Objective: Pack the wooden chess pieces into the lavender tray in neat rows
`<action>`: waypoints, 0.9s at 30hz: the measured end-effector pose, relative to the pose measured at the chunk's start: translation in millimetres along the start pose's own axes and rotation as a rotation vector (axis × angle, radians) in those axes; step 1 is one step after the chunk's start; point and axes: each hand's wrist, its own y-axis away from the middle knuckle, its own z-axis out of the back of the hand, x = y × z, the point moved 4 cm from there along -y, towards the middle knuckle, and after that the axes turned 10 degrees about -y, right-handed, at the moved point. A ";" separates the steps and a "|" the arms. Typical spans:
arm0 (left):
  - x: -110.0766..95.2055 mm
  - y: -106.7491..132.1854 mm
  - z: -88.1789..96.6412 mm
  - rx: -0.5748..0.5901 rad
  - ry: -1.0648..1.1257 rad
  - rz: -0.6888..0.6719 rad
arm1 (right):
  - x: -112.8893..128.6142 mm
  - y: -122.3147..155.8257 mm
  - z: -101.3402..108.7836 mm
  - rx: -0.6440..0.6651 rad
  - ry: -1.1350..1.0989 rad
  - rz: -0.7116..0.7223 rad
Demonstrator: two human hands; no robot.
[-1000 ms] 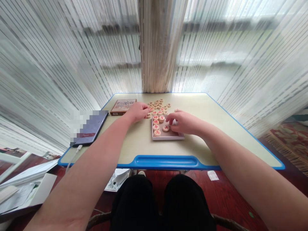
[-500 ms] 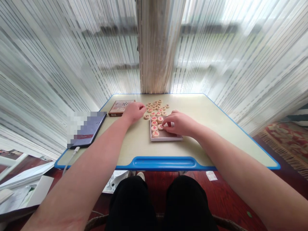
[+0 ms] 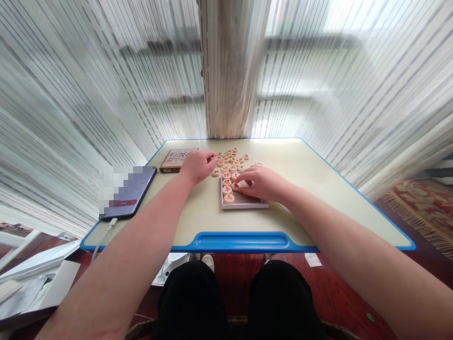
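A shallow white box tray lies on the table with several round wooden xiangqi pieces in two columns along its left side, marked in red. My right hand reaches over the tray from the right, its thumb and fingers pinching a red-marked xiangqi piece in the second column. My left hand hovers left of a loose group of xiangqi pieces beyond the tray, some red-marked and some dark-marked. Its fingers are curled together, and whatever they may hold is hidden.
A printed flat box lies behind my left wrist. A tablet with a white cable rests at the table's left edge. One more piece sits just beyond my right hand. The blue front rim has a groove.
My right hand has shifted slightly, its fingertips still at the same piece in the tray. The piece beyond it shows more clearly. My left hand has barely moved.
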 end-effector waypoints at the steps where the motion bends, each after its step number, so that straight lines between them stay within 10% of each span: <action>1: -1.3 0.7 0.3 0.000 0.002 -0.007 | 0.6 -0.1 -0.7 0.010 -0.012 0.015; 27: -6.7 2.5 3.3 -0.060 -0.035 -0.093 | -3.5 -1.9 -1.4 0.002 -0.040 -0.041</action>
